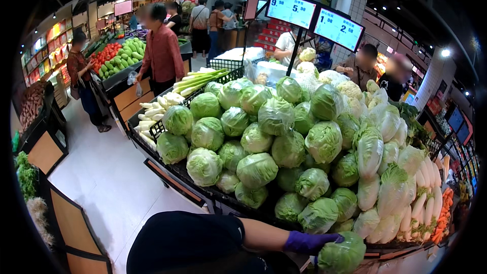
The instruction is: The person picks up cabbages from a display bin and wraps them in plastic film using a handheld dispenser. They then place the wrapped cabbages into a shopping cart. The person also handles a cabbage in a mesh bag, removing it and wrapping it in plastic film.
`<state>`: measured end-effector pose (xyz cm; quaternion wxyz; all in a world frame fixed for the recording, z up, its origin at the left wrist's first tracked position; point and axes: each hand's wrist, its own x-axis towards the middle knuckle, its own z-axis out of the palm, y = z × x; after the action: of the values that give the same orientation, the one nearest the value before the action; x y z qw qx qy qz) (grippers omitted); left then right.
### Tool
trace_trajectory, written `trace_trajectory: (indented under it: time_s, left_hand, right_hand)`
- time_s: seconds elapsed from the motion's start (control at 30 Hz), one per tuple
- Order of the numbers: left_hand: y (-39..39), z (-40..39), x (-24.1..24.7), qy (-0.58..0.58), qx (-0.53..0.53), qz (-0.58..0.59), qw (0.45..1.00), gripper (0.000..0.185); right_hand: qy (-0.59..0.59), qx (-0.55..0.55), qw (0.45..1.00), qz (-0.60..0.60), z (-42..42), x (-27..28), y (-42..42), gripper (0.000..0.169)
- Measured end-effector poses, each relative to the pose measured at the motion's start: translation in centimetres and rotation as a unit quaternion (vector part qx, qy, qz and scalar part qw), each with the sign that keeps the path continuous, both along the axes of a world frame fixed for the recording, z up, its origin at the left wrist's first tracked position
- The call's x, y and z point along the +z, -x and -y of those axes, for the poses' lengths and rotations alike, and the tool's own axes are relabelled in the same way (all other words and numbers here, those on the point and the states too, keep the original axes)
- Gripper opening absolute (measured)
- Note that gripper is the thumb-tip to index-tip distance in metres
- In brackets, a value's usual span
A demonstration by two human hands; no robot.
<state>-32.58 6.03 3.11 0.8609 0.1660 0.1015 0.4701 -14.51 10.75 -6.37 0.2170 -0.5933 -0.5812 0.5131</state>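
My left hand (310,241), in a purple glove, grips a plastic-wrapped green cabbage (344,255) at the bottom edge of the view. Its thumb side rests on top of the cabbage, and the other fingers are mostly hidden. My left arm reaches across to the right along the front edge of the display. Just beyond it rises a heap of wrapped round cabbages (257,169). Napa cabbages (371,152) lie to the right of the heap, close to the held cabbage. My right hand is out of view.
White radishes (418,209) and carrots (443,213) lie at the right end. Cauliflowers (350,91) are piled behind, below price screens (291,9). Leeks (201,80) sit at the left. A person in a red shirt (161,51) stands in the left aisle; others stand beyond the display.
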Motion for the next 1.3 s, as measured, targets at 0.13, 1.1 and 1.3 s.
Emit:
trace_trajectory:
  time_s: [0.13, 1.1, 1.3]
  left_hand:
    - [0.2, -1.2, 2.6, -0.104, 0.024, 0.052, 0.993, 0.055]
    - [49.8, -21.6, 17.4, 0.016, 0.252, -0.711, 0.656, 0.046]
    - [23.0, -12.0, 19.7, -0.499, 0.402, -0.707, 0.298, 0.034]
  right_hand:
    - [0.037, -0.015, 0.998, 0.038, -0.1, -0.4, -1.8, 0.038]
    - [-0.053, -0.114, 0.976, 0.177, 15.0, -1.4, -9.2, 0.054]
    - [-0.090, -0.297, 0.950, 0.041, 15.0, -3.7, -13.9, 0.048]
